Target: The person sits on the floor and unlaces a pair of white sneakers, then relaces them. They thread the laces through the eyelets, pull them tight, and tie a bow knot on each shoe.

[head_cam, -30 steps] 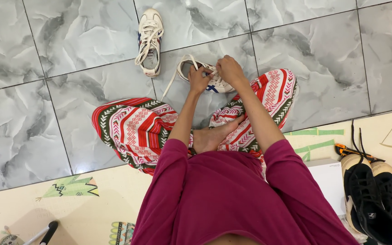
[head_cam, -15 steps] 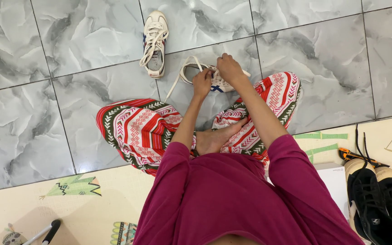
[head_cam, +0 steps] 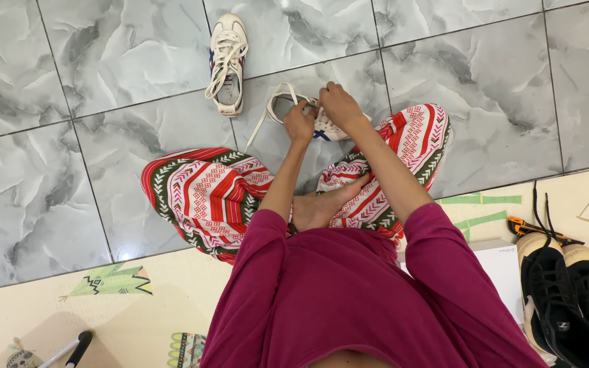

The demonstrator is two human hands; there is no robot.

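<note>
I sit cross-legged on a grey marble tile floor [head_cam: 103, 68] in striped patterned trousers. A white sneaker [head_cam: 325, 126] with a blue and red side mark lies in front of my knees. My left hand [head_cam: 299, 123] pinches its cream lace [head_cam: 267, 112], which loops out to the left. My right hand [head_cam: 339, 105] grips the lace over the top of the same shoe. Much of the sneaker is hidden under both hands. A second matching white sneaker [head_cam: 226, 61] lies apart at the top, laces loose.
A pair of black sneakers [head_cam: 564, 293] with loose black laces sits at the right on a cream patterned play mat [head_cam: 103, 313]. A white box [head_cam: 499, 269] lies beside them. A black-tipped white rod [head_cam: 66, 347] is at the bottom left.
Both hands stay on the near sneaker's lace, shifting slightly as they work it. The view wobbles a little.
</note>
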